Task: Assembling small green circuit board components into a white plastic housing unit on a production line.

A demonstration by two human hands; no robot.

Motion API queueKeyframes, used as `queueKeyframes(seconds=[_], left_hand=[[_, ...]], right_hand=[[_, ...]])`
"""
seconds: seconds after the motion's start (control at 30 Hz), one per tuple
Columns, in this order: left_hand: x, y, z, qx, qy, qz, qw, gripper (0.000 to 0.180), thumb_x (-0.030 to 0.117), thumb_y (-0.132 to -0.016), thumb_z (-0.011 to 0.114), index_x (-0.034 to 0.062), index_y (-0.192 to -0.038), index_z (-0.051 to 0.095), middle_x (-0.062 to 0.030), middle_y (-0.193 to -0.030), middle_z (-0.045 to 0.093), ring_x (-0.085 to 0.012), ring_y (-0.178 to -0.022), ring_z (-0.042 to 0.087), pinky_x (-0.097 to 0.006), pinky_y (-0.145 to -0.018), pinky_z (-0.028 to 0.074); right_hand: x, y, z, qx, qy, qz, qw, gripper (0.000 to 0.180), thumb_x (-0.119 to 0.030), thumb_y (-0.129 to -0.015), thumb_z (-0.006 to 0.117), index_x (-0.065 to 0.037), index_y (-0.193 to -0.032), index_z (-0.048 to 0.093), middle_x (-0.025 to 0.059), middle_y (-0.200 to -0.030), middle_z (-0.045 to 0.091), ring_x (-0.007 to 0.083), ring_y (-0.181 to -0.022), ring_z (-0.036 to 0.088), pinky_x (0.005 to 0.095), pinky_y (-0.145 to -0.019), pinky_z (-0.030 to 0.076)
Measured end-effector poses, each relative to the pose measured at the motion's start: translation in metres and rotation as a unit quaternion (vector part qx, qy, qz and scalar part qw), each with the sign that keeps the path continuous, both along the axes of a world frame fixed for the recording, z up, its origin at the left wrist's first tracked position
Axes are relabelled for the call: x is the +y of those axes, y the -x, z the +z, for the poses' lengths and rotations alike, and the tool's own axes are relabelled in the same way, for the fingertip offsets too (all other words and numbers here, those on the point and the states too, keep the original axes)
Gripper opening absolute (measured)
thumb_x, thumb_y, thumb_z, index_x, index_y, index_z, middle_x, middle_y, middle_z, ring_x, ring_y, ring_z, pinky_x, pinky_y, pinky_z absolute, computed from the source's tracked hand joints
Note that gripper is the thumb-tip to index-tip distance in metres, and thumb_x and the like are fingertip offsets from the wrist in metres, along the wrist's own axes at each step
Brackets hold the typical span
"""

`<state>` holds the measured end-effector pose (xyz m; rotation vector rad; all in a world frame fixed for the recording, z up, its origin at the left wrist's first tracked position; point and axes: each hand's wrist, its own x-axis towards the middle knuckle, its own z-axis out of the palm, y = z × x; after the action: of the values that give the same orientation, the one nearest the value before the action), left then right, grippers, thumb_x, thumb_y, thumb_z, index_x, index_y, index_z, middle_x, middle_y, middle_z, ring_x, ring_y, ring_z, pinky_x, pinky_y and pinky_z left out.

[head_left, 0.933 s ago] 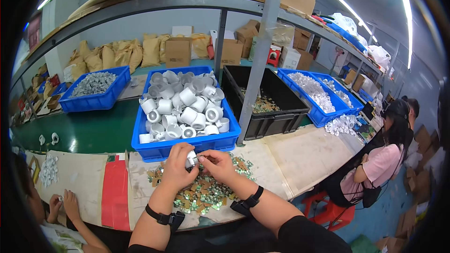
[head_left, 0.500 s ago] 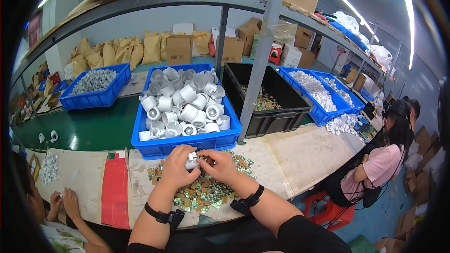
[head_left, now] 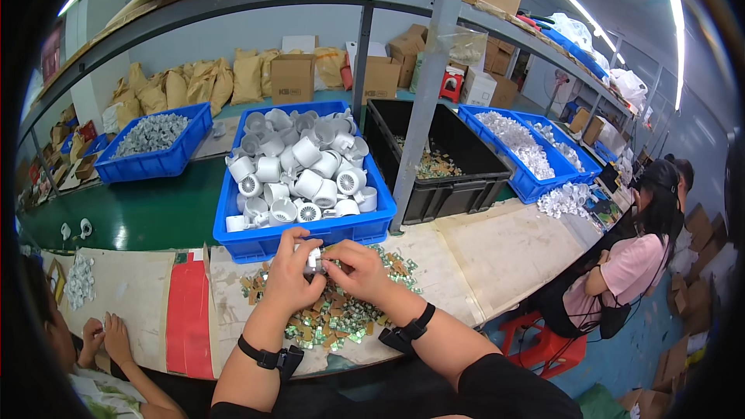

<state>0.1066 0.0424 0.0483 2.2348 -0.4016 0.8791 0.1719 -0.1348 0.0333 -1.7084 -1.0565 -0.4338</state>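
Above the bench my left hand (head_left: 291, 270) is closed around a small white plastic housing (head_left: 313, 259), with much of it hidden by the fingers. From the right, my right hand (head_left: 359, 270) pinches at the housing's side; what lies between its fingertips is too small to make out. Under both hands spreads a pile of small green and tan circuit boards (head_left: 330, 327). Just beyond them stands a blue bin (head_left: 310, 234) heaped with white round plastic housings (head_left: 309, 178), some with slotted ends.
A black crate (head_left: 466, 195) holding more boards stands behind a grey shelf post (head_left: 423, 101). Blue bins of pale parts sit at far left (head_left: 147, 167) and right (head_left: 535, 186). One person (head_left: 109, 341) works at left; another in pink (head_left: 621, 279) sits at right.
My left fingers have shifted over the top of the housing, covering more of it. My right hand stays pinched against it. The whole view has moved slightly.
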Motion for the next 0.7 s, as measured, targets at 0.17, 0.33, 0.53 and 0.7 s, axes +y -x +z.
queueKeyframes(seconds=[0.17, 0.33, 0.53, 0.7], left_hand=[[0.0, 0.0, -0.001, 0.013, -0.002, -0.002, 1.0, 0.052, 0.006, -0.068, 0.072, -0.0015, -0.119, 0.064, -0.024, -0.129, 0.051, -0.0395, -0.106, 0.064, -0.045, -0.087, 0.055], [0.002, 0.0, -0.005, 0.002, 0.002, 0.003, 1.0, 0.053, 0.006, -0.068, 0.072, -0.0013, -0.119, 0.064, -0.0238, -0.128, 0.051, -0.0397, -0.106, 0.064, -0.045, -0.087, 0.055], [0.004, -0.001, -0.01, -0.005, -0.011, 0.001, 1.0, 0.057, 0.006, -0.07, 0.073, -0.0016, -0.124, 0.059, -0.0251, -0.128, 0.051, -0.0452, -0.108, 0.062, -0.047, -0.092, 0.054], [0.0, -0.011, -0.014, -0.078, 0.024, 0.045, 0.996, 0.058, 0.005, -0.073, 0.076, -0.0026, -0.124, 0.05, -0.026, -0.121, 0.055, -0.0468, -0.107, 0.059, -0.049, -0.094, 0.05]], right_hand=[[0.0, -0.001, -0.001, 0.014, 0.006, 0.003, 1.0, 0.014, -0.007, -0.088, 0.077, -0.002, -0.101, 0.074, 0.0076, -0.086, 0.072, 0.0148, -0.059, 0.062, 0.0275, -0.054, 0.048], [0.001, 0.002, -0.004, 0.021, 0.021, -0.009, 1.0, 0.016, -0.012, -0.089, 0.077, -0.002, -0.101, 0.074, 0.0095, -0.088, 0.073, 0.0196, -0.061, 0.067, 0.0304, -0.056, 0.053], [0.005, 0.001, -0.012, 0.031, 0.002, -0.028, 0.999, 0.017, -0.011, -0.088, 0.078, -0.004, -0.103, 0.074, 0.0106, -0.087, 0.074, 0.0212, -0.062, 0.068, 0.0318, -0.058, 0.054], [0.005, -0.005, -0.017, 0.132, -0.001, -0.031, 0.991, 0.018, -0.009, -0.088, 0.077, -0.005, -0.106, 0.075, 0.0101, -0.083, 0.074, 0.0176, -0.062, 0.068, 0.0315, -0.057, 0.053]])
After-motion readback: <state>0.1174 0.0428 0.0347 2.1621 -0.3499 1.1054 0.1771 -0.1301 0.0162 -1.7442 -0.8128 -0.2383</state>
